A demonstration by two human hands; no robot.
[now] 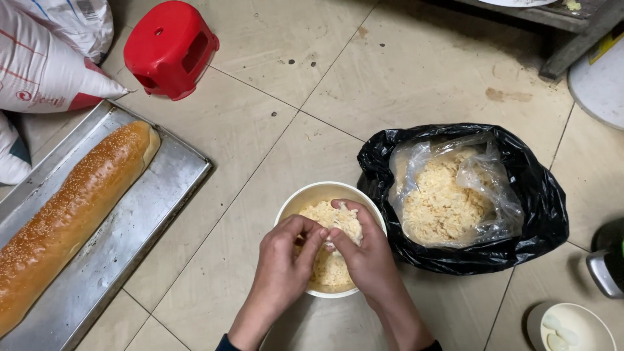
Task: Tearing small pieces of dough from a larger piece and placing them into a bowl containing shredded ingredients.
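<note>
While both hands worked together over the round cream-coloured bowl [305, 198] on the tiled floor [416, 84], the left hand [286, 257] and the right hand [367, 250] were pinched closed on one clump of pale yellow crumbly mixture [338, 224], fingertips meeting above the bowl's middle. Judging by the level, the bowl was already fairly full of crumbs, though a good deal more sat in the clear plastic bag [448, 195] nested inside a black plastic bag [539, 208] just to the right, touching the bowl's rim. Well to the left lay a long sesame-topped golden loaf [71, 214] on a flat metal baking tray [140, 221], whole and uncut. A red plastic stool [170, 49] lay tipped beyond it, beside white sacks [45, 58]. A small white dish [572, 328] sat at lower right.
</note>
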